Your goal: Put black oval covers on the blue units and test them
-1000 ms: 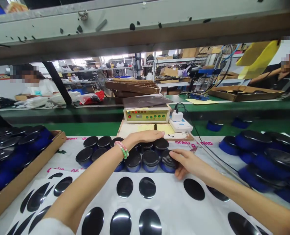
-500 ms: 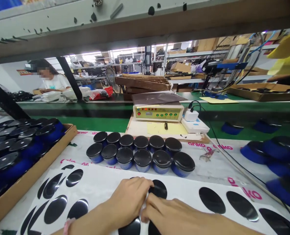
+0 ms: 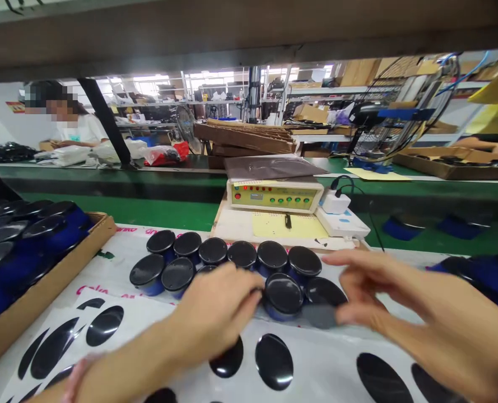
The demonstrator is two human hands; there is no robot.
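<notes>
Short blue cups (image 3: 283,296) with glossy black tops stand in two rows on the work surface. My left hand (image 3: 221,305) is closed in a pinch over the front row, hiding some cups. A dark bit shows at its fingertips, too hidden to name. My right hand (image 3: 417,313) is at the right end of the rows, index finger stretched out. Its thumb meets a blurred dark grey flat piece (image 3: 319,315) in front of the end cup (image 3: 327,292). Below lie white sheets (image 3: 316,366) with black oval stickers (image 3: 274,361).
A cardboard tray (image 3: 97,240) full of similar blue cups stands at left; more blue cups (image 3: 479,274) are behind my right hand. A control box (image 3: 276,196) and white power adapter (image 3: 336,202) sit at the back. A shelf edge (image 3: 249,47) crosses overhead. A co-worker (image 3: 78,129) sits far left.
My hands have parted from together over the sticker sheet. Left has moved up to the front row; right has swung up and right to its end cup. The view has shifted slightly.
</notes>
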